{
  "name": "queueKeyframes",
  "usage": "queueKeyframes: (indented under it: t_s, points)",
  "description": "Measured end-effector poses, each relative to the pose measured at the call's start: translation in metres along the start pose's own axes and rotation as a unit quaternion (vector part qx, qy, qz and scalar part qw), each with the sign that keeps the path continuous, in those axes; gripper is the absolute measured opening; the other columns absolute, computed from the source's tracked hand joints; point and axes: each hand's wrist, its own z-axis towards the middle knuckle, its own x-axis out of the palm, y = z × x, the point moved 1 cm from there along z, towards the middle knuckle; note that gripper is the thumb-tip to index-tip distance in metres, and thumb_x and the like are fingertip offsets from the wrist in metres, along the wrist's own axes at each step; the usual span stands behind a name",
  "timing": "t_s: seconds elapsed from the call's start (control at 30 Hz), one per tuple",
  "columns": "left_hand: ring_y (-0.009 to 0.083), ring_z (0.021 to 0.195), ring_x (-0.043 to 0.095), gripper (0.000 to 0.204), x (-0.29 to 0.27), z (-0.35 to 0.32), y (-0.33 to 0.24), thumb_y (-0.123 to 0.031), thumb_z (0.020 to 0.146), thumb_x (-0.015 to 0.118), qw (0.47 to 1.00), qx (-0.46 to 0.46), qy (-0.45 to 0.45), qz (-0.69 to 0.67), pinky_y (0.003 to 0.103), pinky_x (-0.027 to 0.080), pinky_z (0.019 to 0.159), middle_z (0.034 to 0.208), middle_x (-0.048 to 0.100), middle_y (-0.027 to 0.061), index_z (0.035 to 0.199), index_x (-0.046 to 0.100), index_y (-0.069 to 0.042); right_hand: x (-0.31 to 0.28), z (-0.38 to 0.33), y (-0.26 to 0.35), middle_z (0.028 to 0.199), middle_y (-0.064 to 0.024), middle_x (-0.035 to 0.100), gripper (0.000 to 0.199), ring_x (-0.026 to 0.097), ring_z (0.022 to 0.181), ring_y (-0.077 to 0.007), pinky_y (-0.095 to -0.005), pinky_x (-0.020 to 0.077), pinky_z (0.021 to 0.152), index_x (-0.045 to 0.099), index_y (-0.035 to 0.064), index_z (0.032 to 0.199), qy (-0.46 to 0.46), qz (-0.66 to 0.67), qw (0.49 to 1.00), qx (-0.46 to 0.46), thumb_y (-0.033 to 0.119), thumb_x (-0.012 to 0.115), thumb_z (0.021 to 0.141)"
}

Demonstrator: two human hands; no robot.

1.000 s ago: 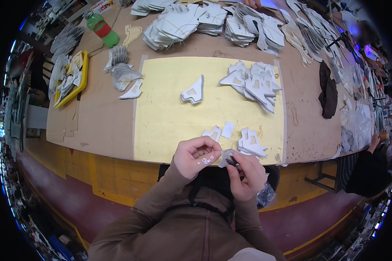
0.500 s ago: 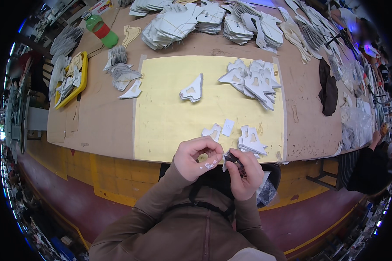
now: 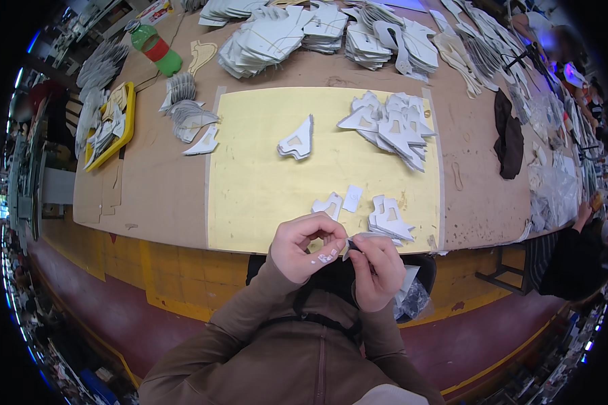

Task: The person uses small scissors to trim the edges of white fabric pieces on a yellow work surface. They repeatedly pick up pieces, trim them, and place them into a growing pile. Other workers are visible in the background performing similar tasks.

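My left hand [image 3: 302,246] and my right hand [image 3: 378,271] meet at the front edge of the table, fingers pinched together. Between their fingertips is a small grey-and-white piece [image 3: 348,250], mostly hidden by the fingers. Several tiny white bits [image 3: 326,257] stick to my left thumb. Just beyond my hands, a white cut piece with a cutout [image 3: 329,204], a small white card [image 3: 352,198] and a short stack of white pieces [image 3: 388,217] lie on a yellow sheet [image 3: 250,182].
A single white piece [image 3: 296,140] and a larger pile of them [image 3: 395,127] lie farther back on the sheet. Stacks of white cut parts [image 3: 267,42] line the far side. On the left are a green bottle [image 3: 157,50] and a yellow tray [image 3: 130,120]; a dark cloth [image 3: 509,138] lies right.
My right hand has shifted slightly left and turned, its fingers closing nearer my left fingertips, so less of the dark piece shows. My left hand has barely moved.
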Motion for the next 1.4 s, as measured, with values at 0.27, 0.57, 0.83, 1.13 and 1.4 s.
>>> queueKeyframes:
  t_s: [0.27, 0.57, 0.83, 1.13, 1.4]
  points:
    - [0.0081, 0.085, 0.058, 0.010, 0.001, -0.001, 0.005, -0.001, 0.092, 0.063, 0.995, -0.061, -0.016, -0.077, 0.023, 0.048, 0.077, 0.092, 0.062, 0.0043, 0.100, 0.062, 0.005, 0.001, -0.003, -0.005, 0.083, -0.0091, 0.063, 0.025, 0.062, 0.067, -0.0159, -0.0250, 0.0475, 0.058, 0.069, -0.0009, 0.107, 0.015, 0.032, 0.998, 0.042, -0.007, 0.068, 0.082]
    - [0.0061, 0.085, 0.057, 0.010, 0.000, 0.003, 0.016, 0.000, 0.092, 0.062, 0.992, -0.088, -0.019, -0.086, 0.021, 0.048, 0.078, 0.092, 0.062, 0.0027, 0.101, 0.062, 0.005, -0.001, -0.018, -0.015, 0.088, -0.0060, 0.053, 0.022, 0.038, 0.058, -0.0049, -0.0185, 0.0254, 0.049, 0.058, -0.0006, 0.117, -0.006, 0.445, 0.826, 0.346, 0.005, 0.057, 0.095]
    - [0.0085, 0.077, 0.058, 0.009, 0.002, 0.009, 0.018, 0.000, 0.087, 0.066, 0.992, -0.009, -0.061, 0.114, 0.023, 0.047, 0.071, 0.087, 0.063, 0.0033, 0.095, 0.063, 0.004, -0.007, -0.011, 0.002, 0.078, -0.0034, 0.054, 0.022, 0.045, 0.057, -0.0082, -0.0216, 0.0341, 0.050, 0.066, -0.0001, 0.111, 0.056, 0.272, 0.932, 0.231, -0.002, 0.062, 0.090]
    - [0.0116, 0.070, 0.057, 0.007, -0.006, 0.013, 0.009, 0.000, 0.083, 0.068, 0.967, 0.043, -0.076, 0.240, 0.025, 0.047, 0.067, 0.081, 0.062, 0.0058, 0.089, 0.066, 0.003, -0.028, 0.012, 0.017, 0.082, -0.0072, 0.060, 0.037, 0.057, 0.060, -0.0167, -0.0277, 0.0447, 0.054, 0.066, 0.0060, 0.117, 0.257, -0.072, 0.957, 0.110, 0.001, 0.072, 0.081]
    - [0.0150, 0.082, 0.059, 0.012, -0.003, 0.016, 0.005, -0.003, 0.085, 0.068, 0.989, 0.003, 0.069, 0.127, 0.028, 0.048, 0.075, 0.090, 0.064, 0.0086, 0.096, 0.065, 0.003, -0.031, 0.000, -0.011, 0.092, -0.0104, 0.069, 0.028, 0.059, 0.071, -0.0146, -0.0253, 0.0466, 0.065, 0.067, -0.0015, 0.106, 0.034, 0.012, 0.976, 0.213, -0.001, 0.074, 0.078]
